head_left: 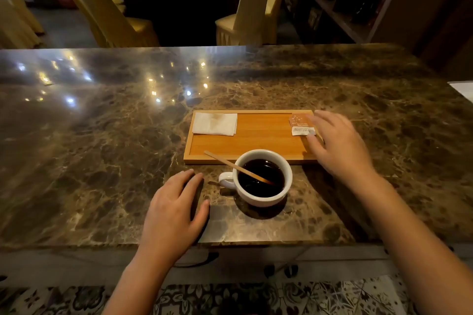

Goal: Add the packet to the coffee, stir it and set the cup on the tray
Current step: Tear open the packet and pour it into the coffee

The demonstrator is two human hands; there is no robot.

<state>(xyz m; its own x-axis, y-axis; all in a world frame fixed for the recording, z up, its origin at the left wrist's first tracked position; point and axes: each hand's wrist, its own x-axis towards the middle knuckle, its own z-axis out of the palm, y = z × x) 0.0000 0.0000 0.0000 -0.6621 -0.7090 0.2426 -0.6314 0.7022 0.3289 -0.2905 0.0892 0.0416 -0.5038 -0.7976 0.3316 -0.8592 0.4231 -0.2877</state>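
Reaching for the packet, first step just getting going.

The right hand (337, 146), fingers spread and gripping nothing, is touching the orange-and-white packet (302, 124) lying flat at the tray's (256, 140) far right corner; the left hand (174, 212) is resting open on the counter (102, 148) beside the cup (263, 178) of black coffee, stirrer (230, 165) leaning inside. Next, I'd say, pinching it up and tearing.

Cup (263, 179) beside tray (256, 140), right hand (340, 146) touching packet (302, 124)

One cup (265, 178), one packet (302, 124), one napkin (214, 123)
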